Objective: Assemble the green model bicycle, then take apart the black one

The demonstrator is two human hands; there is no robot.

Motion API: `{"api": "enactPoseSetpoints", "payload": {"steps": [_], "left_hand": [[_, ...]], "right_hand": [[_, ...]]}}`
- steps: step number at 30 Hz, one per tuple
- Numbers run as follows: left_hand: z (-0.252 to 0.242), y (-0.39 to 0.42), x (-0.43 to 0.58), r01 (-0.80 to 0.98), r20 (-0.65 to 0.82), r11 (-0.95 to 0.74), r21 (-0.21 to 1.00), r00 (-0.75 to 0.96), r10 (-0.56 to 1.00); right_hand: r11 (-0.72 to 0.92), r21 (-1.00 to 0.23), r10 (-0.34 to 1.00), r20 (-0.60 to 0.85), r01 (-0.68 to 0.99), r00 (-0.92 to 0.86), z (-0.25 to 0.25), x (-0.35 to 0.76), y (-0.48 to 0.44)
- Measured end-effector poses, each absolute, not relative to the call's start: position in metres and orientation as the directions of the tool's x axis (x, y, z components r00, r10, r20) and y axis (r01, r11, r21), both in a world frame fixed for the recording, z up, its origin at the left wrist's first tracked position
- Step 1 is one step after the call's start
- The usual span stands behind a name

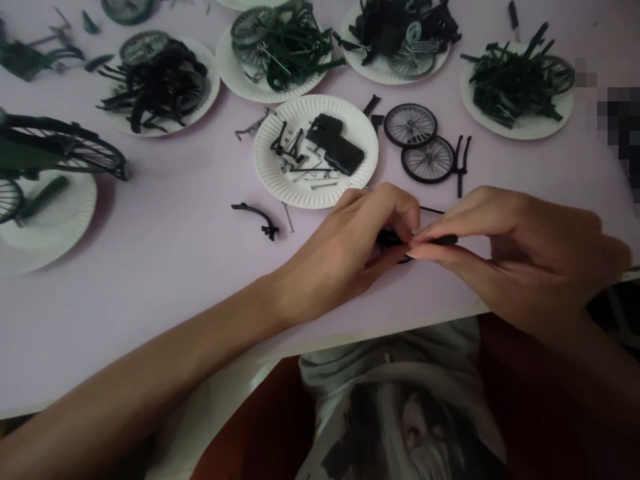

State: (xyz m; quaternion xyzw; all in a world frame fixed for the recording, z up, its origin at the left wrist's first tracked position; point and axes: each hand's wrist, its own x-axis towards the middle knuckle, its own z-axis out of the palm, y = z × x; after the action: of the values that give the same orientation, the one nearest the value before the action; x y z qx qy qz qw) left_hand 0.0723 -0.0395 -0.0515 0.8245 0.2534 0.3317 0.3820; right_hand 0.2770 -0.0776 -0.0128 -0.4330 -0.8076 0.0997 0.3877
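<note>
Near the table's front edge my left hand and my right hand meet, fingers pinched together on a small black part. Most of that part is hidden by my fingers. Just beyond them stands a white paper plate with black blocks, small black brackets and thin metal rods. Two spoked wheels overlap right of the plate, beside a black fork. A curved black piece and a thin metal rod lie left of my left hand.
Several plates of dark model parts line the back, such as the back-right plate. A partly assembled model bicycle stands at the left, by another plate. A screwdriver lies at the back right.
</note>
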Motion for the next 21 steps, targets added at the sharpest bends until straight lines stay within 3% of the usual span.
{"api": "enactPoseSetpoints", "payload": {"steps": [3, 8, 10, 16, 21], "left_hand": [[-0.051, -0.039, 0.072, 0.153, 0.376, -0.603, 0.783, 0.656, 0.654], [-0.050, -0.039, 0.073, 0.176, 0.395, -0.640, 0.748, 0.657, 0.642], [-0.051, -0.039, 0.074, 0.201, 0.388, -0.644, 0.738, 0.654, 0.649], [-0.055, -0.039, 0.074, 0.179, 0.363, -0.593, 0.785, 0.642, 0.675], [-0.052, -0.039, 0.073, 0.160, 0.352, -0.580, 0.799, 0.658, 0.665]], "right_hand": [[0.668, -0.511, 0.718, 0.634, 0.540, -0.287, -0.020, 0.275, -0.072], [0.729, -0.303, 0.614, 0.685, 0.614, -0.391, -0.023, 0.278, -0.072], [0.737, -0.274, 0.607, 0.670, 0.618, -0.427, -0.023, 0.280, -0.074], [0.673, -0.440, 0.734, 0.496, 0.595, -0.463, -0.010, 0.287, -0.077], [0.656, -0.371, 0.727, 0.544, 0.657, -0.419, -0.006, 0.285, -0.078]]}}
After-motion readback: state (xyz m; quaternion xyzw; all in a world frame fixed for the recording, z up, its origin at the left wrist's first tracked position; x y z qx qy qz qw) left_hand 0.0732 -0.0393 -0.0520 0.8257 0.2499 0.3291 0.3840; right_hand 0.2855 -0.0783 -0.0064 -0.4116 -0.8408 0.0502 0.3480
